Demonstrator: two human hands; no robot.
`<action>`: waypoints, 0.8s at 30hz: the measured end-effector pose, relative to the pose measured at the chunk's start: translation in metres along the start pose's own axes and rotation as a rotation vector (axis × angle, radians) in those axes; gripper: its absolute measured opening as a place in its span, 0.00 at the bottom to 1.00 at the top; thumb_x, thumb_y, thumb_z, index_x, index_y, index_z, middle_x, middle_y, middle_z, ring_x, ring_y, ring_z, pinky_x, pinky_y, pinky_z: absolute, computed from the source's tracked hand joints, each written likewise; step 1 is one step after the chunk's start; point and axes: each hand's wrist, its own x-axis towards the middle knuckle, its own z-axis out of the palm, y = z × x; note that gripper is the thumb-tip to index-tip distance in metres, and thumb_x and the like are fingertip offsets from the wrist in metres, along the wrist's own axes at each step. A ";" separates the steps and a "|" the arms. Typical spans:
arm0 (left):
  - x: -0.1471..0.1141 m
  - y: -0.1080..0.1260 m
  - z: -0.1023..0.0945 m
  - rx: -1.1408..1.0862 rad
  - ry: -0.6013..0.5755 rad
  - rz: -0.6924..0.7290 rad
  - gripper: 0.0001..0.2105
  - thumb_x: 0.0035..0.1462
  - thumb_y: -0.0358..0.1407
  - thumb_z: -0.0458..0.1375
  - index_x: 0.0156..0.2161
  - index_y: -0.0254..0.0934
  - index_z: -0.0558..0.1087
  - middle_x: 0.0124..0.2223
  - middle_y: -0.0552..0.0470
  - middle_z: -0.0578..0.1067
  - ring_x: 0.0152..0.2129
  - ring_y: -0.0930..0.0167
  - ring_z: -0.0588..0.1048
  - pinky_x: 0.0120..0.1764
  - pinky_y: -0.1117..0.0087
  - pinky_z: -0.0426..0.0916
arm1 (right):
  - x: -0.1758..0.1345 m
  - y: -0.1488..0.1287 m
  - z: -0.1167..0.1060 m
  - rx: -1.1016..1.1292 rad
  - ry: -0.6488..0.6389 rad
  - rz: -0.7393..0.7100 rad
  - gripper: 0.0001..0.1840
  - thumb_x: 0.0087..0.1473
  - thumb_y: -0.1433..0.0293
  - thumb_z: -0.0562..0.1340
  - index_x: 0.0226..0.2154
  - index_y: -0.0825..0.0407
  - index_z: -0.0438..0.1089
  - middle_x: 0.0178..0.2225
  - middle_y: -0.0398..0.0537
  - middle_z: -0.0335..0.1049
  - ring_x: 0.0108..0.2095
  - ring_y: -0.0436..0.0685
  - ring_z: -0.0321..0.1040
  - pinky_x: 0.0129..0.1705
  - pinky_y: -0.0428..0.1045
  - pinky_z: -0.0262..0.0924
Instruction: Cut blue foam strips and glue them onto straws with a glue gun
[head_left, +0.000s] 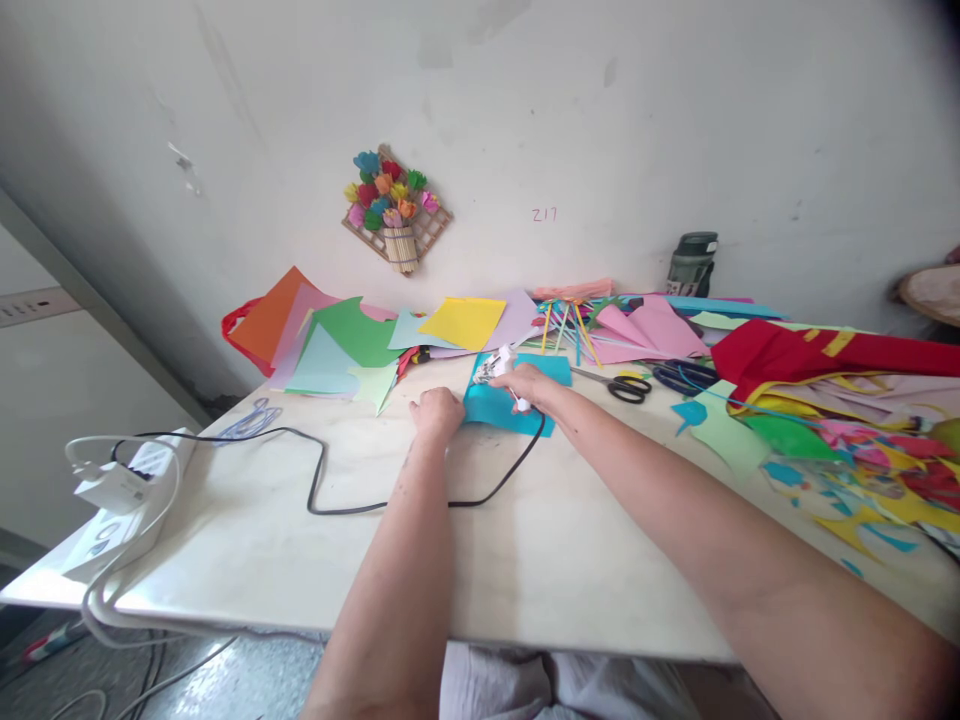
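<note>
A white glue gun [495,366] with a black cord is in my right hand [531,384], its nozzle end pointing left over a sheet of blue paper [499,412]. The paper lies on the table and has a crease or fold across it. At the paper's left edge rests my left hand [437,410], fingers curled in and closed. Whatever is under those fingers is hidden from view. From the glue gun the black cord [480,500] loops across the table, passing beneath my left forearm, to a white power strip [156,458].
Coloured paper sheets [352,335] lie along the wall. Right of the blue paper are black-handled scissors [628,388] and paper scraps [862,510]. A dark bottle [691,265] stands at the back, and a flower craft [397,205] hangs on the wall.
</note>
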 end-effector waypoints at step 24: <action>0.000 -0.011 -0.012 0.033 -0.101 -0.004 0.12 0.43 0.37 0.53 0.34 0.39 0.72 0.39 0.45 0.74 0.42 0.63 0.67 0.41 0.63 0.59 | -0.003 -0.003 0.003 0.064 -0.051 0.060 0.12 0.41 0.65 0.61 0.18 0.55 0.60 0.12 0.40 0.58 0.12 0.50 0.60 0.13 0.45 0.55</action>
